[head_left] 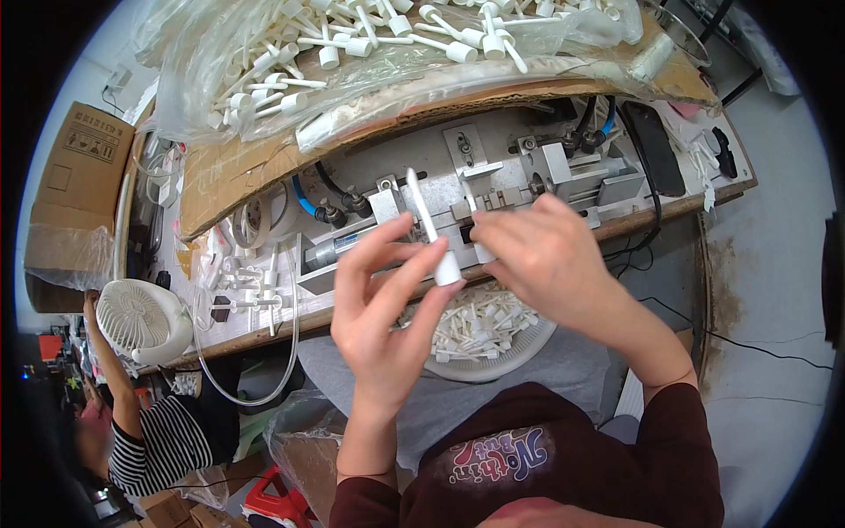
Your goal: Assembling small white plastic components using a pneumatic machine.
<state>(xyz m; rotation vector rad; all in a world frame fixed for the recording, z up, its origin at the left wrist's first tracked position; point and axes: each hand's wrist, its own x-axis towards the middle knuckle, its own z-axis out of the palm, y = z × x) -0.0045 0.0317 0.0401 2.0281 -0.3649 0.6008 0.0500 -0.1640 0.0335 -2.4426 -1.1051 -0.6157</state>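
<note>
My left hand (374,321) is raised above the bench edge and pinches the base of a white applicator cap (448,267), its long wand pointing up and away. At the metal fixture (471,158), my right hand (550,260) has its fingers closed on a second white applicator cap (483,253). That cap's stem points toward the fixture's middle, and my fingers partly cover it. Below both hands, a round pale tray (534,341) holds many small white caps with stems.
A cardboard sheet (246,180) bridges the bench, bearing a clear bag of white applicators (361,44). A phone (653,145) lies at right. At left are a white fan (141,321), tape roll (253,222), looping clear tube (286,374) and a person in stripes (172,444).
</note>
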